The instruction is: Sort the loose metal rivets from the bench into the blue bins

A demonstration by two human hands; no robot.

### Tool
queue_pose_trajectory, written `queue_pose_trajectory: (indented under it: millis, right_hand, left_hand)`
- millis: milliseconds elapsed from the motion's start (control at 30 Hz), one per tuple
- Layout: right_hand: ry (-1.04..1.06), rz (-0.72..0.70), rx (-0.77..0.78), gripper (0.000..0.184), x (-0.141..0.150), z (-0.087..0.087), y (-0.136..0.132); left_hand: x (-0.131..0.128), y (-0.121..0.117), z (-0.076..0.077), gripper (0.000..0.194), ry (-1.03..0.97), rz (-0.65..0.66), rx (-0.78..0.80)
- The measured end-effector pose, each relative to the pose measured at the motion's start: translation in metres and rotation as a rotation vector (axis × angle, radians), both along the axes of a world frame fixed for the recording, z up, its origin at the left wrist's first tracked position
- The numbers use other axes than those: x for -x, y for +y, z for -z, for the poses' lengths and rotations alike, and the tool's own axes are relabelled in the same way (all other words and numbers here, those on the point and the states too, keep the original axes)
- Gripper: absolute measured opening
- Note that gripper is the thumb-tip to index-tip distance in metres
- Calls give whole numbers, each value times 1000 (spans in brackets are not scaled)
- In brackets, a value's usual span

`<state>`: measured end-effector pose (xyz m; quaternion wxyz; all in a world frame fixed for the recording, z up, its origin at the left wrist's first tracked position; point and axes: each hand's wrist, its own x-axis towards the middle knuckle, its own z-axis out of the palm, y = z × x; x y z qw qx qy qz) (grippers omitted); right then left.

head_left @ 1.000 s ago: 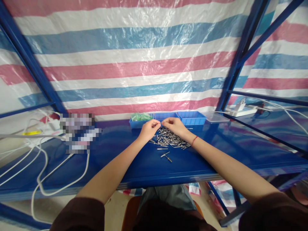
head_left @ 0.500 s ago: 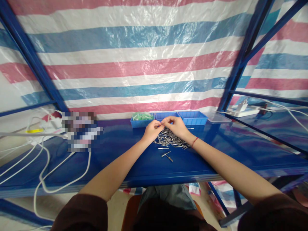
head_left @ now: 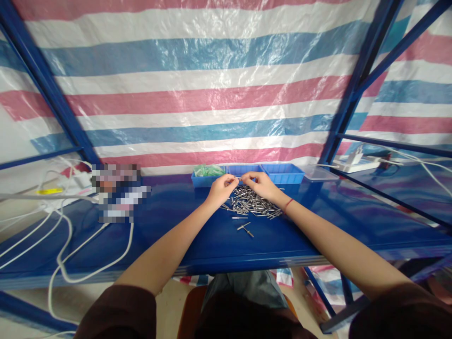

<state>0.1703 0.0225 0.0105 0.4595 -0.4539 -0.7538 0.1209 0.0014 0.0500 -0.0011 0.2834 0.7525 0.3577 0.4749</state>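
Observation:
Between my two hands a thin metal blind rivet [head_left: 238, 177] is stretched sideways. My left hand [head_left: 222, 188] pinches its left end, and my right hand [head_left: 260, 184] has its fingertips closed at the right end. Below them lies a heap of silvery blind rivets [head_left: 252, 202], partly covered by the right hand. Several loose rivets [head_left: 240, 218] rest on the blue table in front of the heap. Just behind the hands stand a blue bin with green plastic bags [head_left: 209, 172], a middle blue bin [head_left: 243, 168] mostly hidden by the hands, and a right blue bin [head_left: 284, 173].
A clear plastic lid [head_left: 320, 173] lies right of the bins. White cables [head_left: 72, 230] and a blurred-out patch [head_left: 120, 193] occupy the table's left side. A white power strip [head_left: 356, 162] is at the far right. Blue metal posts [head_left: 348, 99] and striped sheeting [head_left: 212, 94] enclose the back.
My fingertips have moved slightly apart, and the rivet between them now shows. The heap and the bins look the same.

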Motion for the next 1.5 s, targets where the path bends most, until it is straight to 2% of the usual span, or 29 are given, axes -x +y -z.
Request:
queue_pose_trajectory:
  millis: [67,133,200,267,333,400,567,667,1033,1200,1300,1500]
  right_hand:
    - [38,9,9,31,-2,3,8]
    - [35,129,-5,34,-7,5,18]
    - [-8,291,-24,36,-13,6,27]
    - [-64,405,-56,33,-19,7,32]
    - [-138,449,-104,32,-24,7,32]
    - [-274,467,-144,32,-26,7,30]
    - [-641,456,-122,28,-25,7,26]
    - [-729,443,-116,30,-25,6,26]
    - [-699,386,-117,28,-28,6,23]
    - [-584,362,-148,29,-24,0,14]
    - [-526,262,-150,27,-17,-5,5]
    - [-574,-109,-88,24,3,-6,-8]
  left_hand:
    - [0,1,-2,16,15,-12,-10]
    - [4,3,-6,16,49,-64,-58]
    - [11,7,-10,16,127,-181,-133]
    - [22,11,-13,18,266,-354,-190]
    - [32,13,-14,22,435,-515,-201]
    - [41,14,-14,25,572,-578,-191]
    - [46,17,-11,21,723,-541,-270]
    - [46,20,-11,19,750,-506,-302]
    - [50,24,-13,18,738,-457,-305]
    - [50,22,-15,19,744,-441,-283]
    - [51,21,-17,20,759,-425,-277]
    - [49,16,-18,21,749,-443,-300]
